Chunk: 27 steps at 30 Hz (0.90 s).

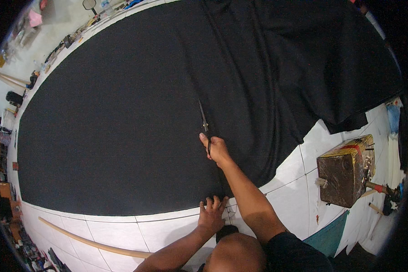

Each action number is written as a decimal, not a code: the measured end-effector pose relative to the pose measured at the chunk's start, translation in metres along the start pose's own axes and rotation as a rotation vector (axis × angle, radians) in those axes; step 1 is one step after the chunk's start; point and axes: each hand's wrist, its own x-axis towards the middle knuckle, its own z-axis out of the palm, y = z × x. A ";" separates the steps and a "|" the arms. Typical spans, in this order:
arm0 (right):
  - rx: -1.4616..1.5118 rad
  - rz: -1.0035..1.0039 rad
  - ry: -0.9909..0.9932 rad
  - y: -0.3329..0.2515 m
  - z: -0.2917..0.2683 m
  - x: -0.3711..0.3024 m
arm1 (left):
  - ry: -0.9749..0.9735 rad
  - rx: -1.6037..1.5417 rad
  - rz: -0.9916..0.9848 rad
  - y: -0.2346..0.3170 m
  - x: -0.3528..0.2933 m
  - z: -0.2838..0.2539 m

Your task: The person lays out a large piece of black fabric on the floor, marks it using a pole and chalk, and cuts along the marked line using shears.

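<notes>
Black cloth lies over white tiles; the right hand grips scissors above it, and the left hand rests unclenched at its near edge.

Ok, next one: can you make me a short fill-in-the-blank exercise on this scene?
1. The right hand holds the ____.
2. The cloth is ____ in colour.
3. Fingertips of the ____ touch the cloth's near edge.
4. The box is on the picture's ____ side.

Missing words: scissors; black; left hand; right.
</notes>
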 end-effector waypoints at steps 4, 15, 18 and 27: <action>-0.038 -0.003 -0.003 0.002 -0.002 -0.001 | 0.064 -0.019 0.011 -0.001 -0.003 -0.003; 0.003 0.028 -0.101 -0.049 -0.002 0.054 | -0.008 0.014 0.014 0.002 -0.006 -0.005; 0.006 -0.011 -0.065 -0.048 0.006 0.063 | -0.010 0.014 0.010 0.001 -0.007 0.001; 0.017 -0.006 -0.130 -0.068 0.001 0.082 | -0.043 0.061 0.003 0.005 -0.006 0.003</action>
